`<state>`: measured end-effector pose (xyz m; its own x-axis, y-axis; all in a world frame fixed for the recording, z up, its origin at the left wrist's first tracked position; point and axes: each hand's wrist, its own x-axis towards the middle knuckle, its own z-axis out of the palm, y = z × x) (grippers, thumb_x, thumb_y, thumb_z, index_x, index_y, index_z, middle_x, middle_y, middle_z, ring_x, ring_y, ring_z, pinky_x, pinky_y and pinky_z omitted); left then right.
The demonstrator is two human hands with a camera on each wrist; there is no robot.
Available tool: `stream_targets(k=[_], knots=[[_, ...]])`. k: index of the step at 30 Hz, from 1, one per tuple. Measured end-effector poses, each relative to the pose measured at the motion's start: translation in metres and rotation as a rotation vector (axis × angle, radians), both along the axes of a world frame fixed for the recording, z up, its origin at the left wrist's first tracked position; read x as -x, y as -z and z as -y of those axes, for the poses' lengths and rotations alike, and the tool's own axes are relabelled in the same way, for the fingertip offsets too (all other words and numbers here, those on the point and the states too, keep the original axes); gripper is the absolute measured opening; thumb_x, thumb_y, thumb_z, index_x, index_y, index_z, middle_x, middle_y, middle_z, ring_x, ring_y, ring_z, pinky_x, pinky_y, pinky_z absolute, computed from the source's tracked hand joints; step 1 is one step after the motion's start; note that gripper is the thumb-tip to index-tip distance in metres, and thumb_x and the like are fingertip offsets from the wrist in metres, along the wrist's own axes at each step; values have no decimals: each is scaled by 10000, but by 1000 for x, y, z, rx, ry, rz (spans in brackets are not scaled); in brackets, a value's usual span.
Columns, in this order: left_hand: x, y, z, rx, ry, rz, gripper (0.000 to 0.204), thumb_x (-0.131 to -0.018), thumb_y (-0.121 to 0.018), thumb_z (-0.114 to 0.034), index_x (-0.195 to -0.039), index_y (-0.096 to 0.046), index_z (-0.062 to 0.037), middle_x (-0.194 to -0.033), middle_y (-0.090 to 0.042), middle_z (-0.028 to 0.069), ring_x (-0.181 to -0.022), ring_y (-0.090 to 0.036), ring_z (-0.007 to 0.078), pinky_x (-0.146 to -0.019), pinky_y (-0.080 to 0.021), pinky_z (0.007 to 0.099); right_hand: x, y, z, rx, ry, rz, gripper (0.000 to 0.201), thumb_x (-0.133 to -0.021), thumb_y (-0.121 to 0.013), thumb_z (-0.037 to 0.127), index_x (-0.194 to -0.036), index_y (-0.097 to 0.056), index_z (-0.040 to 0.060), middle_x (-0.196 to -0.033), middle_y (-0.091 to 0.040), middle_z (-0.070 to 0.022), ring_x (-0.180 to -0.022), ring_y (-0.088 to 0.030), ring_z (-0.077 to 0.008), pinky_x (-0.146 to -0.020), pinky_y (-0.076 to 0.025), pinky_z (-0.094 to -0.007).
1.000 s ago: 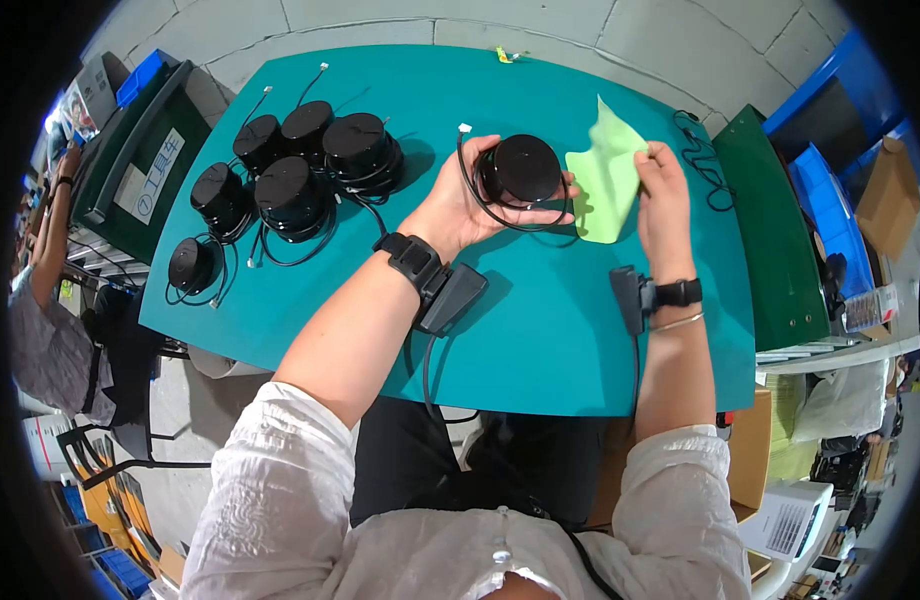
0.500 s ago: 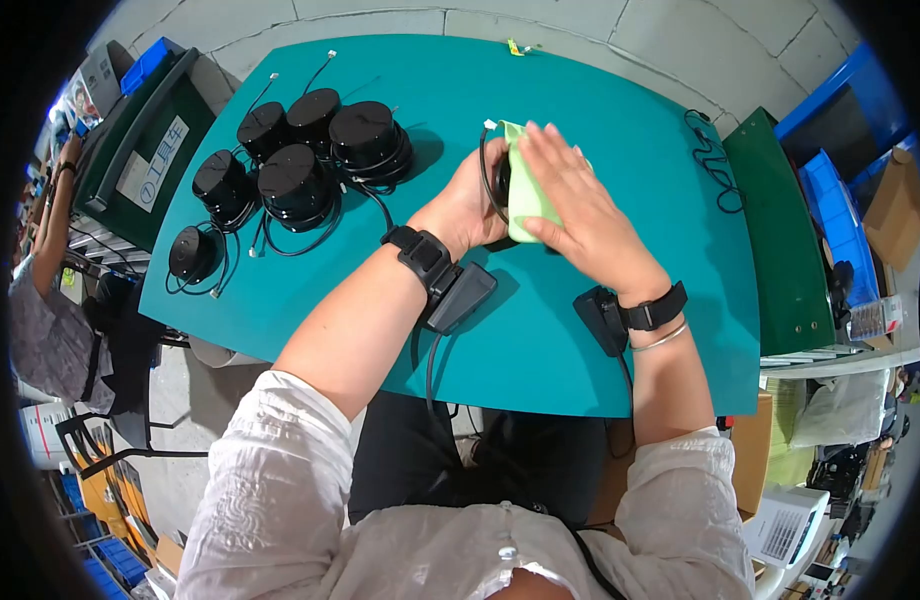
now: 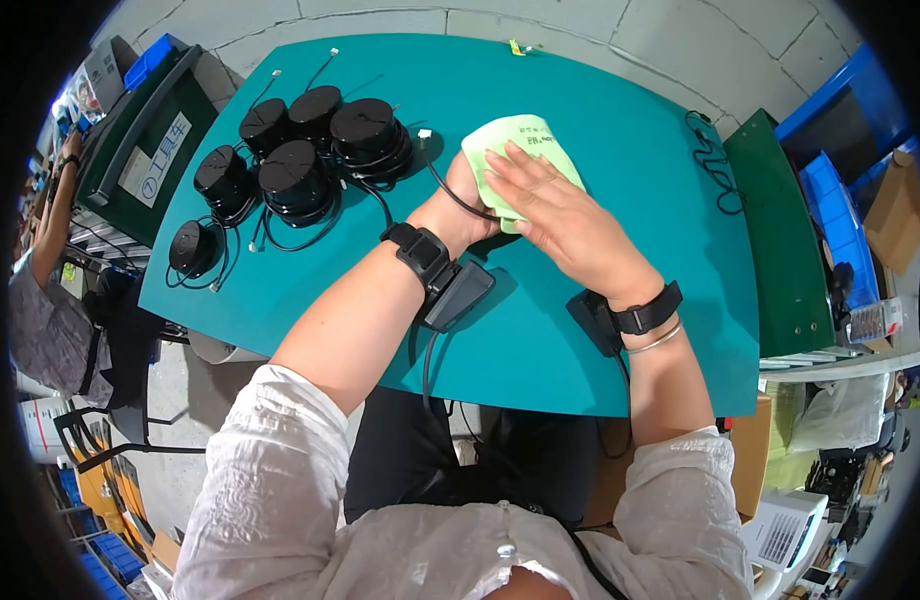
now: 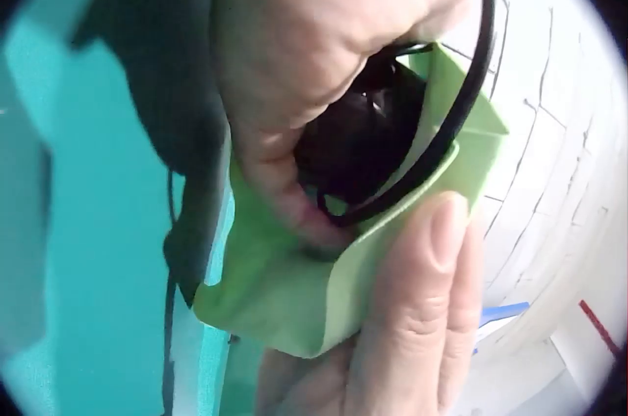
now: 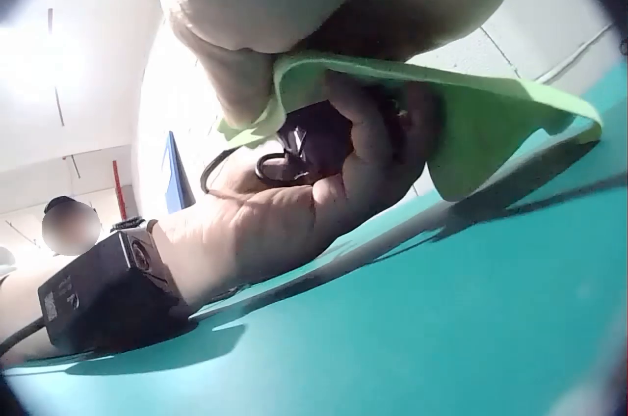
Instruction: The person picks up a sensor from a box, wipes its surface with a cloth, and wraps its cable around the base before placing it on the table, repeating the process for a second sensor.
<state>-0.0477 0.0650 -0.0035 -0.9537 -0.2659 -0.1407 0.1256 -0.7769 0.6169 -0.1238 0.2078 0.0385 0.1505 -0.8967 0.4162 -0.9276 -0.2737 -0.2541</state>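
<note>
My left hand (image 3: 458,205) holds a black round device (image 4: 368,136) above the table, its fingers curled round the side. A loop of black cable (image 4: 469,92) comes off the device, and its white connector (image 3: 425,133) sticks up beside the wrist. A light green cloth (image 3: 528,135) with small printed writing lies over the device's top and hides it in the head view. With fingers nearly straight, my right hand (image 3: 580,225) presses on the cloth from above. Folds of cloth hang round the device in both wrist views.
Several black round devices (image 3: 296,182) with coiled cables stand at the left of the green table (image 3: 480,345). A thin black cable (image 3: 715,165) lies at the right edge, and a small yellow tag (image 3: 520,47) at the back. Another person's arm (image 3: 55,205) shows far left.
My right hand has brought the cloth from the right onto the device and now presses it flat over the top. My left hand keeps its hold and has tilted the device.
</note>
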Motion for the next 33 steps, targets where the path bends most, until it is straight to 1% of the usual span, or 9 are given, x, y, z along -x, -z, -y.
stream_targets(k=[4, 6, 7, 12, 14, 15, 21, 28, 33], knots=[[10, 24, 11, -31, 169, -54, 541, -962, -341, -499, -1223, -513, -58, -1181, -590, 143, -1039, -619, 278, -834, -554, 415, 3, 2, 0, 35, -7, 78, 475, -936, -502, 207, -1390, -420, 91, -1458, -384, -86, -1379, -292, -287, -1131, -255, -413], [9, 28, 16, -261, 542, -396, 542, -971, -332, -492, -1269, -481, -65, -1209, -572, 154, -1068, -605, 290, -856, -548, 451, 10, 4, 0, 52, 28, 128, 465, -963, -458, 248, -1397, -412, 90, -1466, -375, -87, -1388, -276, -286, -1135, -236, -410], [4, 15, 5, -49, 352, -253, 529, -973, -341, -468, -1309, -446, -72, -1264, -532, 182, -1101, -583, 320, -885, -526, 514, 15, 6, 0, 69, 58, 173, 461, -989, -414, 288, -1405, -404, 90, -1474, -366, -88, -1398, -261, -286, -1139, -217, -407], [-3, -3, 0, -18, 348, -156, 559, -967, -327, -462, -1345, -413, -59, -1298, -486, 239, -1136, -540, 409, -934, -465, 591, 29, 18, -1, 119, 89, 528, 461, -1015, -356, 334, -1381, -443, 68, -1477, -365, -108, -1411, -244, -285, -1131, -212, -377], [-3, 0, 2, -185, 405, -243, 585, -964, -327, -452, -1358, -391, -25, -1278, -477, 293, -1115, -539, 452, -944, -461, 581, 36, 24, -4, 135, 252, 787, 451, -1015, -373, 334, -1313, -502, 20, -1323, -529, -155, -1240, -482, -272, -1018, -365, -352], [-2, 0, 2, -275, 396, -272, 601, -960, -327, -433, -1356, -376, 16, -1251, -470, 344, -1090, -544, 480, -950, -469, 550, 36, 19, -10, 58, 461, 836, 433, -1010, -401, 333, -1163, -581, -30, -1024, -649, -149, -907, -594, -226, -819, -455, -334], [-2, -2, 5, -226, 389, -395, 613, -950, -308, -421, -1340, -395, 44, -1232, -472, 367, -1098, -544, 478, -954, -483, 502, 95, 36, -24, 397, 752, 857, 386, -998, -408, 265, -962, -595, -71, -811, -615, -121, -722, -525, -177, -700, -446, -319], [-2, -11, -2, -286, 223, -191, 578, -949, -304, -378, -1273, -407, 90, -1215, -464, 369, -1083, -515, 536, -950, -470, 552, 67, 12, -20, 563, 669, 1297, 383, -1004, -415, 268, -1003, -594, -71, -898, -610, -65, -784, -536, -130, -718, -439, -268], [4, -6, -8, -171, 75, -150, 518, -963, -307, -378, -1242, -458, 31, -1290, -473, 249, -1111, -535, 444, -975, -445, 571, 19, 4, -17, 144, 293, 914, 409, -1008, -422, 317, -1143, -598, -26, -999, -628, -64, -867, -548, -92, -763, -476, -273]])
